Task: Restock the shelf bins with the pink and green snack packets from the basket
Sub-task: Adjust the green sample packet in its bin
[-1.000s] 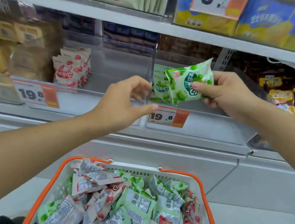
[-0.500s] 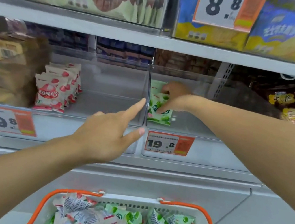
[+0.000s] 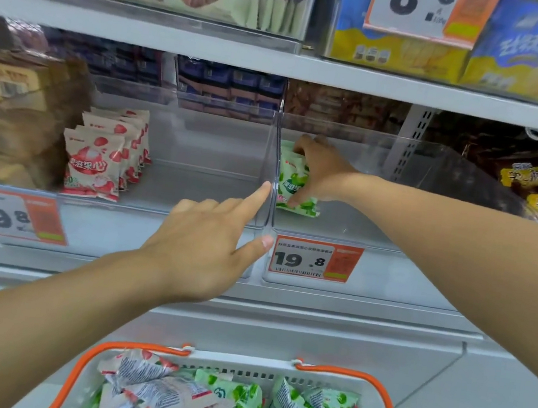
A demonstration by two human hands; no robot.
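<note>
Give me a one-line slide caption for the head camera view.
Right hand sets green snack packets upright in the right clear bin; left hand points at the divider.

A second ago my right hand [image 3: 322,173] held a green packet [image 3: 293,181] up in front of the shelf; now it is down inside the right bin [image 3: 395,228], fingers round that packet, standing it against the green ones at the bin's left wall. My left hand [image 3: 209,247] has uncurled, forefinger out at the divider [image 3: 274,170] between the bins.
</note>
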